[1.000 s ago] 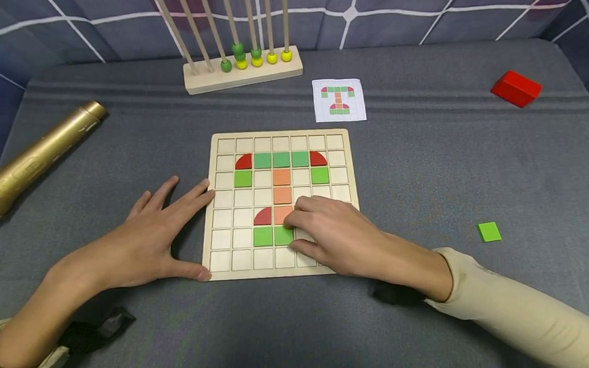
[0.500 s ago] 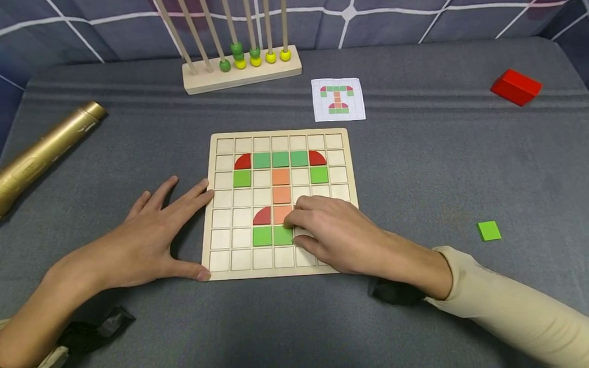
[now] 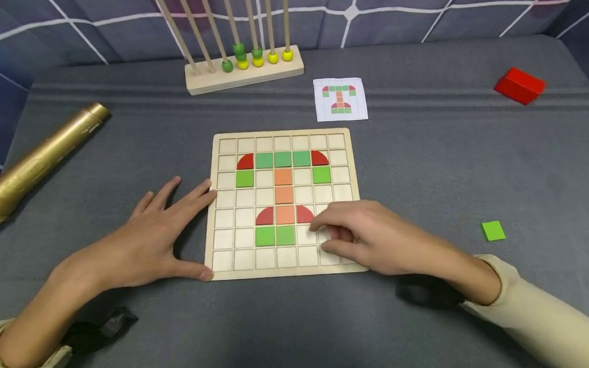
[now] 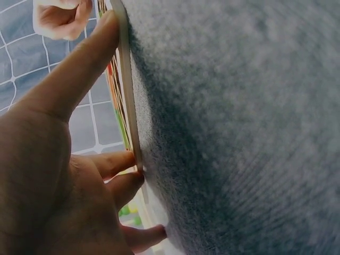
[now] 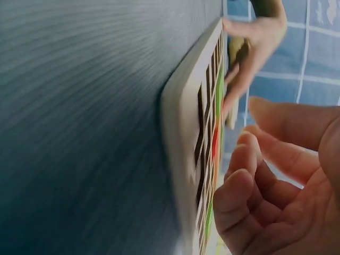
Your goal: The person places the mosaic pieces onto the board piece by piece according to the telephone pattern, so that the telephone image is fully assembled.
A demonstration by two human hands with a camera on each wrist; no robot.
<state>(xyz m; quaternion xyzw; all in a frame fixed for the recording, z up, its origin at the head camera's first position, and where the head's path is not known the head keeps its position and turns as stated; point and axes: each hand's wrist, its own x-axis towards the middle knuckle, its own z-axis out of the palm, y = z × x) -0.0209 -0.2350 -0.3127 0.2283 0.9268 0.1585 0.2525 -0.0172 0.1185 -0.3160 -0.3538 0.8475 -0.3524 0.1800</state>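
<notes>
A wooden grid board (image 3: 279, 272) lies on the grey cloth, with green, orange and red tiles set in some of its squares. My left hand (image 3: 151, 238) is spread at the board's left side, its thumb and fingertips touching the edge; the left wrist view shows the same fingers (image 4: 79, 69) on the rim. My right hand (image 3: 383, 235) hovers over the board's lower right, fingers loosely bent and nothing between them. Its thumb and fingers stand apart in the right wrist view. Just left of its fingertips a red quarter-round tile (image 3: 303, 214) sits beside the lowest orange tile (image 3: 285, 215).
One loose green tile (image 3: 493, 231) lies on the cloth to the right. Behind the board are a printed pattern card (image 3: 340, 99) and a bead abacus (image 3: 245, 80). A gold microphone (image 3: 40, 166) lies at the left, a red block (image 3: 519, 86) at the far right.
My right hand has let go of the red quarter-round tile and moved right, which uncovers that tile in its square. The left hand stays at the board's edge.
</notes>
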